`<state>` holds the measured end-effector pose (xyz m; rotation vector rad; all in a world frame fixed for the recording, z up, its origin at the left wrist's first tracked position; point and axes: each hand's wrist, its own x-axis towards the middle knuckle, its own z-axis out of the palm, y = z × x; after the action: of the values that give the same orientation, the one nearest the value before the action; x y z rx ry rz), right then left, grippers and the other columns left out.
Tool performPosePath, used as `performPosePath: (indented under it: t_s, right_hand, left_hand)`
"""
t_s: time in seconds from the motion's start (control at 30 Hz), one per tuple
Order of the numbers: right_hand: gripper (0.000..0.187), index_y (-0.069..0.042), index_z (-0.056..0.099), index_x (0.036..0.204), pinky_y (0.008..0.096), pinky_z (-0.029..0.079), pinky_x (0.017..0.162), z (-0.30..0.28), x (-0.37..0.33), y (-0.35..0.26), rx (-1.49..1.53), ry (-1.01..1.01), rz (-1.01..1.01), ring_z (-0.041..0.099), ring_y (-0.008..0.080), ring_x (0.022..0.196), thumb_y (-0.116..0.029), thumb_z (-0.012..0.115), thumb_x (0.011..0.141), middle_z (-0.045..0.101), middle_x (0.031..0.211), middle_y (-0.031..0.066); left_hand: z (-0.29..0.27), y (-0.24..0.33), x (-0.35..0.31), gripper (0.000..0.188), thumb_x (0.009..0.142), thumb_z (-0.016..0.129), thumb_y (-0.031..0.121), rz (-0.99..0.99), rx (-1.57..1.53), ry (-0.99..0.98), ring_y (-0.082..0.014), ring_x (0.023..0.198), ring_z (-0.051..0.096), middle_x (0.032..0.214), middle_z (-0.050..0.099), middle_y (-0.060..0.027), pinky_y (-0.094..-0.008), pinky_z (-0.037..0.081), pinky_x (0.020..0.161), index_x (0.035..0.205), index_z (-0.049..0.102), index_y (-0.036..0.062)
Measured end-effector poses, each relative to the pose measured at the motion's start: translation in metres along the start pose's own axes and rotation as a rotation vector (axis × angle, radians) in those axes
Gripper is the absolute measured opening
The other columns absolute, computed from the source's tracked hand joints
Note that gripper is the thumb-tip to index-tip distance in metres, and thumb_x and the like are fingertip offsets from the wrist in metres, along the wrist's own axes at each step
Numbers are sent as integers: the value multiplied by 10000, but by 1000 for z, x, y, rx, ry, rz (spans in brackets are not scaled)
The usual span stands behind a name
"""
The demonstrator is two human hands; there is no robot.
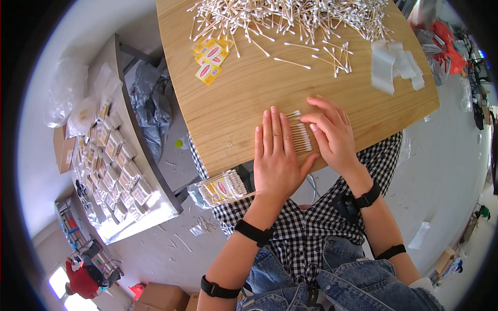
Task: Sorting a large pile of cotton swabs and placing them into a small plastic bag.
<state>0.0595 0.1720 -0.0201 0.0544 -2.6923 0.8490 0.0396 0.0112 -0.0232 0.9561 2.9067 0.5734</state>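
- Left hand: palm down and flat, its four fingers straight and close together, thumb angled out; it lies over the left part of the row.
- Right hand: fingers loosely curved and apart, at the right end of the row; whether a fingertip touches a swab, I cannot tell.
- Row of swabs: on the table, near its near edge, between the hands; sticks side by side, white tips showing to the right.
- Heap of swabs: along the table's far side, with some loose ones nearer.
- Cards: yellow, overlapping, at the table's left.
- Clear strips: at the table's right.
- Pack: swabs with a yellow card, left of the left wrist.
- Side table: at left, piled with packs.
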Motion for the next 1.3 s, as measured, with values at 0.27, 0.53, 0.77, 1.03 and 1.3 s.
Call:
performPosePath:
  t_s: [0.27,0.53,0.77,1.03,1.3]
  right_hand:
    - [57,-87,669,912,413,388,1034,-4,27,-3,158,42,130,448,306,1300,-74,654,859,549,1327,83]
    - [64,-76,659,858,431,384,1053,6,49,15,98,86,79,437,335,1307,-37,695,821,554,1316,87]
    - [181,-34,617,1102,407,396,1049,-14,32,9,433,217,231,478,287,1273,-55,580,926,555,1291,131]
    - [591,56,375,1369,436,286,1147,11,-3,-32,1110,194,423,380,307,1372,-435,337,1042,404,1446,249]
    - [588,93,365,1372,426,270,1158,18,-8,-43,1146,161,396,378,309,1370,-392,385,1039,396,1437,248]
  left_hand:
    - [-2,0,0,969,859,577,586,-6,1,-23,-379,1462,196,1546,217,-287,-484,180,1179,1447,264,-118]
    - [-8,-2,-6,962,832,643,540,-37,-81,-28,-421,1463,154,1561,177,-284,-524,180,1167,1447,283,-106]
    - [-29,-16,-16,800,930,575,451,-190,-780,73,-407,1464,177,1568,187,-268,-489,191,1163,1475,286,-57]
    - [-28,-11,3,809,976,330,607,-427,-1301,327,-293,1476,189,1583,208,-192,-423,138,1201,1531,182,37]
    - [-29,0,-6,914,941,381,664,-481,-1427,260,-320,1478,168,1578,185,-231,-444,123,1190,1533,129,14]
